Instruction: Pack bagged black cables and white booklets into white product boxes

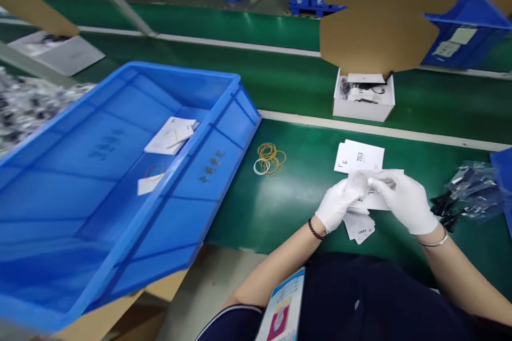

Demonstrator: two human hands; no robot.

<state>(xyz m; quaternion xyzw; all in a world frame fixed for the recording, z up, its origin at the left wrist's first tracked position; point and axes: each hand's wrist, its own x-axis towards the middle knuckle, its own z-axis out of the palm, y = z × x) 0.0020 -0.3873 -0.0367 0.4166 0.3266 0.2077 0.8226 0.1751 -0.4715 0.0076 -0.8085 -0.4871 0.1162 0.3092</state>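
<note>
Both of my hands wear white gloves and meet over the green workbench. My left hand (pixel 335 206) is closed on a small stack of printed paper slips (pixel 359 181). At the slips' right edge, my right hand (pixel 406 201) has its thumb and fingers pinched together; motion blurs the exact contact. Beneath the hands lies a white booklet (pixel 376 202), partly covered by them. Just beyond it are more white booklets marked TS3 (pixel 365 156). Closer to my body, loose printed slips (pixel 359 225) lie fanned out on the bench.
A large blue bin (pixel 216 170) on the left holds white booklets (pixel 172 136). Rubber bands (pixel 272 157) lie beside it. Ahead, an open white box (pixel 363 110) contains cables and parts. Bagged black items (pixel 470 194) lie at right. The green conveyor (pixel 280 82) runs behind.
</note>
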